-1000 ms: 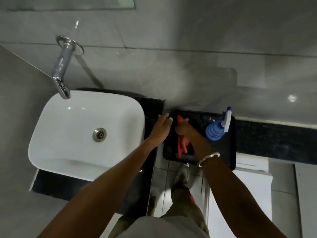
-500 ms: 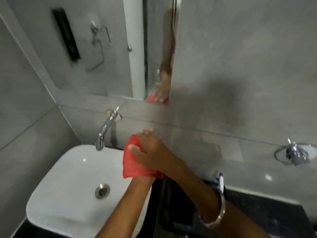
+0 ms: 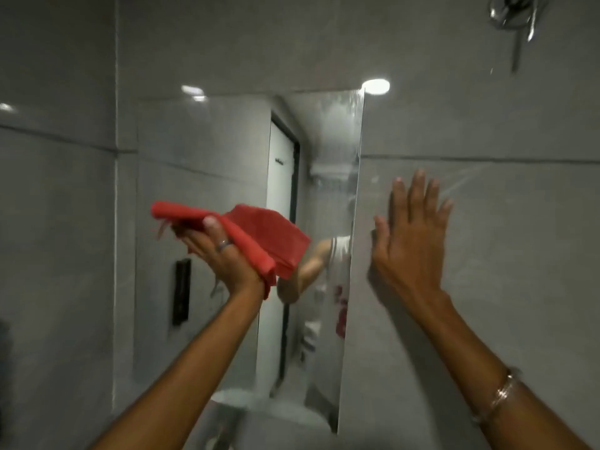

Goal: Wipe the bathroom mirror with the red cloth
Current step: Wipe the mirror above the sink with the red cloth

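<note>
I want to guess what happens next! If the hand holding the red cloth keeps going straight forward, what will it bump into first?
Most likely the mirror. The left hand holds the red cloth up right in front of the glass, so the cloth should touch first. How far off it is cannot be told.

Left hand (image 3: 220, 251) gripping red cloth (image 3: 259, 235), mirror (image 3: 227, 151)

Cloth (image 3: 259, 235) before mirror (image 3: 227, 151), right hand (image 3: 412, 235) beside
</note>
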